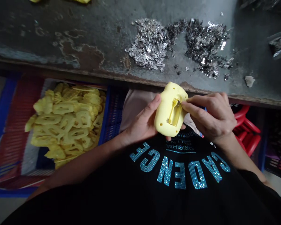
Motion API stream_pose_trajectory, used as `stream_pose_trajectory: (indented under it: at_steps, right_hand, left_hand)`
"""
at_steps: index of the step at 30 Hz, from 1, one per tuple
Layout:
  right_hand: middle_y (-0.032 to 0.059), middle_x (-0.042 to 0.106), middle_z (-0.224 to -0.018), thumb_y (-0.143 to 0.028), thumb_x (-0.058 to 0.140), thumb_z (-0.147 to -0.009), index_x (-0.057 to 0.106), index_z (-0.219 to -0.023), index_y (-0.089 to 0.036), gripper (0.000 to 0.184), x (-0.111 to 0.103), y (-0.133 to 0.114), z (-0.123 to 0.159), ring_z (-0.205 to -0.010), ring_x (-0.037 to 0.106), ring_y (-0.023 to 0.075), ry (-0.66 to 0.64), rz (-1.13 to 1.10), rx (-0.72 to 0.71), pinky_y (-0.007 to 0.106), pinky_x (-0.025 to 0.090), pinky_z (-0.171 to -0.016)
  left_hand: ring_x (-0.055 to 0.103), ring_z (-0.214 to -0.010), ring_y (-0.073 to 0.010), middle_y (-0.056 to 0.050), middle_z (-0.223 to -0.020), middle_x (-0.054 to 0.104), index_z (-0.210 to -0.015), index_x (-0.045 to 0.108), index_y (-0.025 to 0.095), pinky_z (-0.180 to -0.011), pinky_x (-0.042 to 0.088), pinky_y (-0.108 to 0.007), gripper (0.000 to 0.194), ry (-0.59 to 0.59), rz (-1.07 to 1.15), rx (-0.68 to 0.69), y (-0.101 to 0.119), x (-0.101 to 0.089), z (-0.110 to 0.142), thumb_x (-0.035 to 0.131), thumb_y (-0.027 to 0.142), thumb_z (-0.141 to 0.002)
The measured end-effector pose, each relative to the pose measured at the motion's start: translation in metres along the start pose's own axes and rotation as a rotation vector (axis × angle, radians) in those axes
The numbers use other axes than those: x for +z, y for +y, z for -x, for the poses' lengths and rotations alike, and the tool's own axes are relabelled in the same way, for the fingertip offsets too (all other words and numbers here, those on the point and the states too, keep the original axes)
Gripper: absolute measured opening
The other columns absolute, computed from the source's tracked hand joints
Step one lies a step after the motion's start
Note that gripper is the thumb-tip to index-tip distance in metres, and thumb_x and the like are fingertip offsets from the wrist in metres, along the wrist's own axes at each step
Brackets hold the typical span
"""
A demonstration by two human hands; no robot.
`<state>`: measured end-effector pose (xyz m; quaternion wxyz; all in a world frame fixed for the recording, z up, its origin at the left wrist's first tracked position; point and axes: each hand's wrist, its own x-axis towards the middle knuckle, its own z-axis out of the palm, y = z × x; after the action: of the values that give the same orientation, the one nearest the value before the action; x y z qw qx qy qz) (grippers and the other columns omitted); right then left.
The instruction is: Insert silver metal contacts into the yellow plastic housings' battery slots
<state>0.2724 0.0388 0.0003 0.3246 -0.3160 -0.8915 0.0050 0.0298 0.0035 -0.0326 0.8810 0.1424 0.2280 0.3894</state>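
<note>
A pale yellow plastic housing [163, 109] with a recessed battery compartment faces up just off the bench's front edge. My left hand [144, 120] wraps round its left side and underneath, thumb along the edge. My right hand [209, 114] pinches at the compartment's upper right end, where small dark metal shows. That piece looks like a battery contact, partly hidden by the fingertips. Another metal contact sits at the compartment's lower left end. On the bench beyond lie a pile of flat silvery metal contacts [150, 43] and a darker pile of metal contacts [204, 47].
The worn metal bench [107, 31] spans the top of the view. At left below it, a blue crate [106, 117] holds many yellow plastic parts [67, 120]. Red ring-like parts [249, 137] lie at right. A clear plastic bag [279, 42] rests at the bench's right.
</note>
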Motion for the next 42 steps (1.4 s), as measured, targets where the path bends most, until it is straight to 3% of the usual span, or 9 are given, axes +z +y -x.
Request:
stream_pose_trajectory:
  at_steps: [3,7,13,18,22,30,38,40,42]
  right_hand:
    - [0.0052,0.091,-0.121,-0.022,0.07,-0.114,0.084,-0.125,-0.033,0.021,-0.001,0.004,-0.002,-0.09,0.079,0.0243,0.009,0.051,-0.069,0.046,0.056,-0.08]
    - [0.005,0.09,-0.125,-0.018,0.072,-0.112,0.08,-0.121,-0.029,0.017,-0.005,0.007,-0.006,-0.091,0.077,0.0232,-0.002,0.072,-0.171,0.044,0.055,-0.078]
    - [0.0064,0.086,-0.117,-0.015,0.071,-0.112,0.081,-0.12,-0.028,0.018,-0.006,-0.001,-0.008,-0.095,0.079,0.0216,0.076,-0.154,0.018,0.039,0.06,-0.08]
    - [0.0052,0.086,-0.115,-0.012,0.072,-0.111,0.081,-0.128,-0.03,0.027,0.003,-0.004,0.0,-0.093,0.076,0.0202,0.133,-0.115,-0.017,0.038,0.062,-0.08]
    - [0.0063,0.087,-0.119,-0.015,0.072,-0.112,0.08,-0.138,-0.034,0.033,0.005,-0.004,0.009,-0.094,0.078,0.0214,0.155,-0.069,-0.014,0.04,0.063,-0.078]
    - [0.0074,0.09,-0.123,-0.017,0.072,-0.113,0.079,-0.143,-0.029,0.033,0.003,-0.004,0.014,-0.093,0.08,0.0239,0.179,-0.008,-0.062,0.042,0.063,-0.077]
    - [0.0048,0.087,-0.119,-0.013,0.076,-0.109,0.08,-0.129,-0.034,0.029,-0.002,-0.003,0.011,-0.094,0.08,0.0215,0.176,-0.16,0.008,0.04,0.065,-0.079]
    - [0.005,0.086,-0.119,-0.016,0.078,-0.109,0.081,-0.128,-0.033,0.026,-0.01,-0.005,0.007,-0.1,0.082,0.022,0.142,-0.256,0.085,0.04,0.068,-0.082]
    - [0.0044,0.085,-0.114,-0.02,0.08,-0.109,0.082,-0.126,-0.031,0.021,-0.017,-0.005,0.002,-0.101,0.083,0.0225,0.115,-0.333,0.152,0.04,0.069,-0.083]
  left_hand:
    - [0.091,-0.093,-0.0327,-0.013,-0.123,0.088,-0.167,0.065,0.024,-0.05,0.065,-0.025,0.076,0.05,-0.048,0.038,-0.005,0.004,0.003,0.073,0.071,-0.108]
    - [0.091,-0.099,-0.0341,-0.012,-0.13,0.088,-0.165,0.066,0.024,-0.052,0.063,-0.023,0.073,0.046,-0.14,0.112,-0.008,0.006,0.005,0.072,0.071,-0.11]
    - [0.09,-0.091,-0.0285,-0.008,-0.121,0.09,-0.157,0.071,0.019,-0.057,0.064,-0.025,0.064,0.007,-0.116,0.122,-0.006,0.008,0.008,0.057,0.068,-0.118]
    - [0.09,-0.091,-0.0267,-0.003,-0.116,0.091,-0.158,0.072,0.022,-0.057,0.062,-0.024,0.06,0.029,-0.182,0.147,-0.009,0.01,0.01,0.061,0.064,-0.117]
    - [0.09,-0.111,-0.0335,-0.008,-0.131,0.09,-0.167,0.064,0.022,-0.059,0.062,-0.026,0.074,0.052,-0.244,0.19,-0.014,0.012,0.006,0.062,0.073,-0.113]
    - [0.083,-0.131,-0.0417,-0.016,-0.142,0.084,-0.162,0.063,0.022,-0.083,0.076,-0.04,0.09,0.112,-0.191,0.238,-0.018,0.024,0.004,0.09,0.076,-0.095]
    - [0.087,-0.121,-0.0424,-0.014,-0.138,0.085,-0.155,0.069,0.027,-0.054,0.067,-0.03,0.084,0.092,-0.201,0.197,-0.018,0.023,0.008,0.09,0.081,-0.094]
    - [0.087,-0.123,-0.042,-0.013,-0.137,0.086,-0.147,0.074,0.026,-0.057,0.068,-0.031,0.076,0.113,-0.212,0.236,-0.02,0.023,0.009,0.089,0.079,-0.095]
    - [0.085,-0.13,-0.0415,-0.011,-0.136,0.088,-0.142,0.077,0.026,-0.072,0.075,-0.037,0.066,0.138,-0.219,0.265,-0.022,0.025,0.01,0.091,0.073,-0.097]
